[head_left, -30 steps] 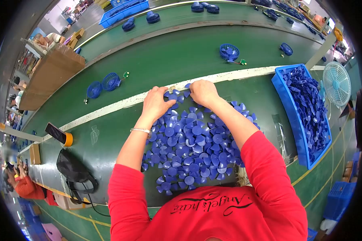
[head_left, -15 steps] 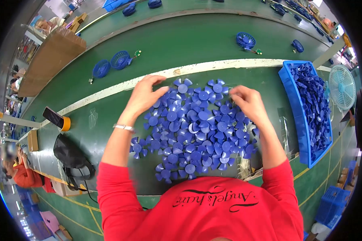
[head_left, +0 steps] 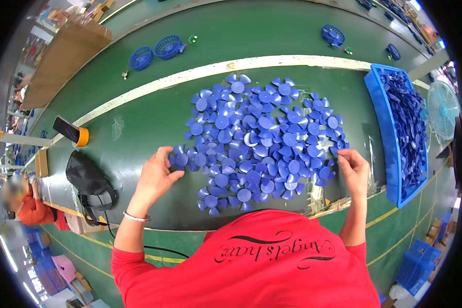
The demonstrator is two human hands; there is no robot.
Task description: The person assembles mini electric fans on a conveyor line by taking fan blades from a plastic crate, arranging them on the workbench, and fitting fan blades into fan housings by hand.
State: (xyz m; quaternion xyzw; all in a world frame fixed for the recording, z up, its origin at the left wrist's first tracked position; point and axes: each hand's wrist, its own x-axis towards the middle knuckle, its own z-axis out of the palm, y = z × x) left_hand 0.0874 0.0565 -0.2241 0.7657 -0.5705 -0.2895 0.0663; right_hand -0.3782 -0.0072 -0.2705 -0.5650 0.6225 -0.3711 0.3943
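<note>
Many blue fan blades lie spread in one layer, partly overlapping, on the green work surface. My left hand is at the left edge of the spread, thumb and fingers apart, its fingertips beside the leftmost blade. At the right edge my right hand has its thumb and index finger near a blade; whether they pinch it is too small to tell. A blue bin full of more blue blades stands at the right.
Round blue fan cages with small green boards lie on the belt beyond the white strip. A phone on an orange roll and a black bag are at the left. A light-blue fan stands far right. A co-worker sits far left.
Both hands have moved apart and nearer my body, from the far edge of the blades to its two sides. The blades are spread wider. The view has shifted, too.
</note>
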